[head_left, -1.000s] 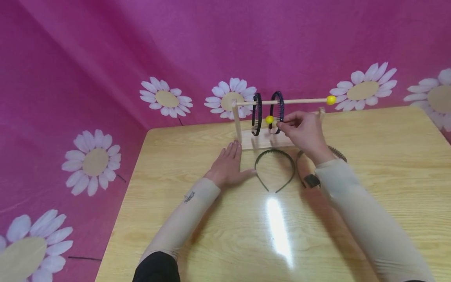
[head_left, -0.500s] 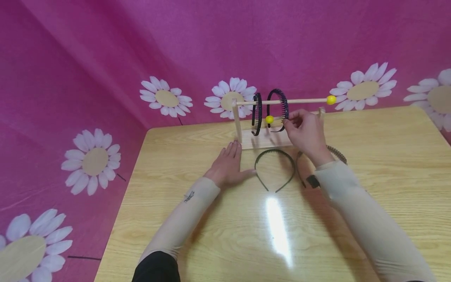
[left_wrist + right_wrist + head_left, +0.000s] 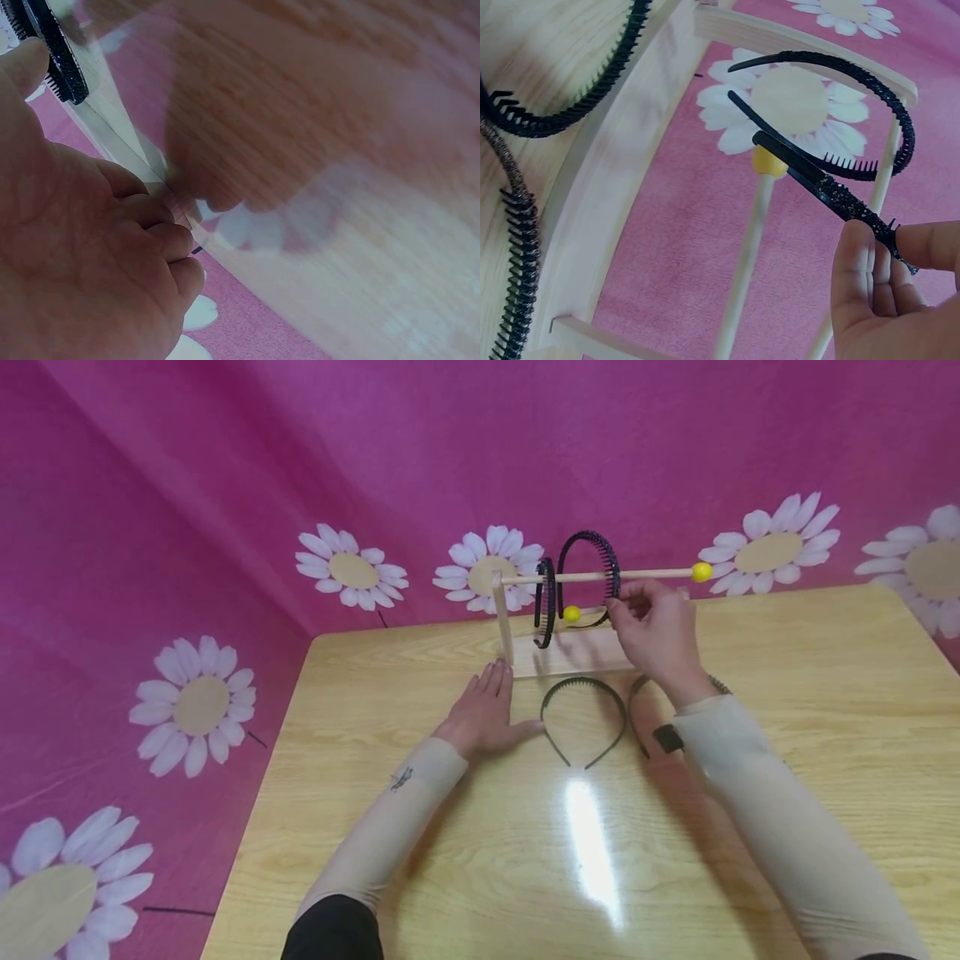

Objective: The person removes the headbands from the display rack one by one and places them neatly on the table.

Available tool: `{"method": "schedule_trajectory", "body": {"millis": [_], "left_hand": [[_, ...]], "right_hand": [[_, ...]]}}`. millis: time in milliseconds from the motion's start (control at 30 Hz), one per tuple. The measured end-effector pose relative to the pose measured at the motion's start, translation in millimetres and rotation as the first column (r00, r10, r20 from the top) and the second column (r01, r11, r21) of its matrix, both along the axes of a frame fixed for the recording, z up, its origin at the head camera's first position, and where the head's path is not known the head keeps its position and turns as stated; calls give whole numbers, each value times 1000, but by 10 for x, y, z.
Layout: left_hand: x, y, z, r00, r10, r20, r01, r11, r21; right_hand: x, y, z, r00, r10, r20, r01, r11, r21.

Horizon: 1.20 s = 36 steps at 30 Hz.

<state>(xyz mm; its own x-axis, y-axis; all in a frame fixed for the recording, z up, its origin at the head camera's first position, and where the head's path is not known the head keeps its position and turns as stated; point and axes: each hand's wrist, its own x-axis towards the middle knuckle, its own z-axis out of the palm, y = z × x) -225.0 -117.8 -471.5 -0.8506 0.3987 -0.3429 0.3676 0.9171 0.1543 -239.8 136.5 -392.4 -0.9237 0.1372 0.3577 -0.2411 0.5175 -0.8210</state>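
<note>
My right hand (image 3: 660, 635) pinches a dark glittery toothed headband (image 3: 613, 568) between thumb and fingers. It is turned partly face-on at the upper rod (image 3: 660, 574) of a wooden stand (image 3: 502, 618); whether the rod still passes through it is hard to tell. In the right wrist view that headband (image 3: 847, 202) shows nearly edge-on. Left of it, another black toothed headband (image 3: 550, 606) hangs round the rod. My left hand (image 3: 483, 714) rests flat on the table, fingertips at the stand's left base corner, thumb tip beside a dark headband (image 3: 582, 680) lying there.
Yellow balls cap the upper rod (image 3: 701, 572) and a lower rod (image 3: 572, 614). A further headband (image 3: 634, 714) lies on the table (image 3: 480, 852), partly hidden under my right arm. A pink daisy-print cloth (image 3: 622, 452) hangs behind and to the left.
My right hand has shifted slightly right and up. The pinched headband has risen, moved right and swung from nearly edge-on to more face-on. My left hand has stayed put.
</note>
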Motion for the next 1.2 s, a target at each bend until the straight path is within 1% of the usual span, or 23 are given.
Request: {"method": "schedule_trajectory", "body": {"millis": [100,367,600,800,900,1100,1200], "left_hand": [[-4,-6,-5,1000,0,-6,0,1000,8],[-7,-6,-29,1000,0,0,0,1000,3],[0,-7,-25,1000,9,0,-9,1000,12],[2,-9,-31,1000,17,1,-17,1000,11],[2,-9,-35,1000,15,1,-15,1000,4],[-9,-6,-45,1000,13,6,-13,1000,-3],[-15,-4,-40,1000,9,5,-9,1000,-3]], "right_hand": [[-12,-4,25,1000,5,-8,-5,1000,-18],[0,20,93,1000,-2,8,2,998,-63],[-3,84,181,1000,-8,-19,5,989,-151],[8,138,240,999,-22,-40,14,983,-183],[3,168,258,999,-26,-42,17,977,-214],[-15,239,310,999,-24,-33,13,952,-307],[-19,277,330,999,-24,-39,10,944,-330]]}}
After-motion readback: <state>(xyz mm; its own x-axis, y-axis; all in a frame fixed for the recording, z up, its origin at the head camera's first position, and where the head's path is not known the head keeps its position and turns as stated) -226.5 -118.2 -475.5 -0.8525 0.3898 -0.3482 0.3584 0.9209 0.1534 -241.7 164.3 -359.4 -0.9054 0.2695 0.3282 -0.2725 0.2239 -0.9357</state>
